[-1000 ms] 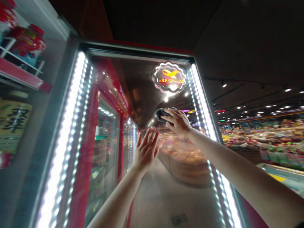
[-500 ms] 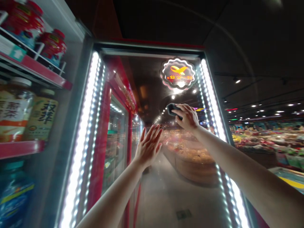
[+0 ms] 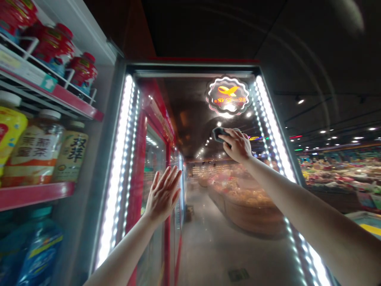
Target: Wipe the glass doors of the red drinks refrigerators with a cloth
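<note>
A tall glass door (image 3: pixel 205 246) with bright light strips down both sides stands before me. My right hand (image 3: pixel 238 146) presses a dark grey cloth (image 3: pixel 219 134) to the upper part of the glass, fingers curled over it. Lower and to the left, my left hand (image 3: pixel 163 194) is spread with its palm toward the pane; whether it touches the glass I cannot tell. A round sticker with a wavy edge and an orange ribbon mark (image 3: pixel 228 95) sits above my right hand.
To the left, shelves with a red front edge (image 3: pixel 35 196) hold drink bottles, among them a tea bottle (image 3: pixel 37 147) and a blue bottle (image 3: pixel 40 250). Through the glass show red coolers (image 3: pixel 169 190) and a rounded display counter (image 3: pixel 247 212). Store displays (image 3: pixel 342 171) lie at right.
My left hand has moved left and slightly down, away from the right hand. My right hand stays near the same spot on the glass with the cloth. The view has shifted, showing more shelf.
</note>
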The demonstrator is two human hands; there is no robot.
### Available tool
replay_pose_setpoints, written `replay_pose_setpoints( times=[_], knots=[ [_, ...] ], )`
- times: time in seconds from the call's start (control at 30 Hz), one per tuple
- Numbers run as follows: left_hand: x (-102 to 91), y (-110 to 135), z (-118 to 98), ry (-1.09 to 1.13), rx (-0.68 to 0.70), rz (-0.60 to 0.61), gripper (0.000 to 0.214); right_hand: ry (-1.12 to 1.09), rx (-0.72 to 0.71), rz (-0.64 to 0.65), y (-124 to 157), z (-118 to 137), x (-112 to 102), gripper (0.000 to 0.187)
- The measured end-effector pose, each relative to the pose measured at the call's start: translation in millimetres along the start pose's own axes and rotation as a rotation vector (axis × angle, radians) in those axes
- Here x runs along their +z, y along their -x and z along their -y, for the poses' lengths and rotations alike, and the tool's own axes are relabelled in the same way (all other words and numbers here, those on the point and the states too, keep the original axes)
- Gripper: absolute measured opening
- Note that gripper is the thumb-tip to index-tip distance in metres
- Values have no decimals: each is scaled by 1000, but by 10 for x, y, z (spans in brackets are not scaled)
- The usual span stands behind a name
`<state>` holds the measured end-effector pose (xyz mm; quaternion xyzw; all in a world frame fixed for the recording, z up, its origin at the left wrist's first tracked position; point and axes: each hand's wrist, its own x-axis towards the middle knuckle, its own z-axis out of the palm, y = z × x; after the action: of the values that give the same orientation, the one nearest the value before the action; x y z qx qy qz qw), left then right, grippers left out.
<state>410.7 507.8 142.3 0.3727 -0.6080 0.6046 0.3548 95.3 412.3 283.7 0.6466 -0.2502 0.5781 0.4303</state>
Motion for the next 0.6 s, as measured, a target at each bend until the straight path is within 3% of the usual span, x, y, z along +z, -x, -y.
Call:
replay_pose_setpoints(
  times=[0.07, 0.13, 0.27, 0.37, 0.43, 0.5, 0.6],
  knots=[
    [2, 24, 3, -5, -6, 9, 75, 27, 200, -112, -122, 60, 79, 43],
    [17, 36, -4, -14, -23, 10, 76, 33, 268, -151, -262, 269, 173, 45],
    [52, 55, -18, -9, -29, 14, 76, -13, -13, -16, -208, 730, 219, 43],
    [66, 74, -30, -3, -27, 3, 77, -40, -179, 68, 35, 737, 121, 38],
    [69, 86, -38, -2, -34, 0, 76, -27, -102, 45, 98, 620, 80, 36],
    [68, 93, -43, 0, -45, 11, 75, -4, 81, -25, 17, 549, 109, 38],
    [61, 96, -42, 5, -56, 36, 75, 25, 277, -92, -241, 705, 256, 41]
  ],
)
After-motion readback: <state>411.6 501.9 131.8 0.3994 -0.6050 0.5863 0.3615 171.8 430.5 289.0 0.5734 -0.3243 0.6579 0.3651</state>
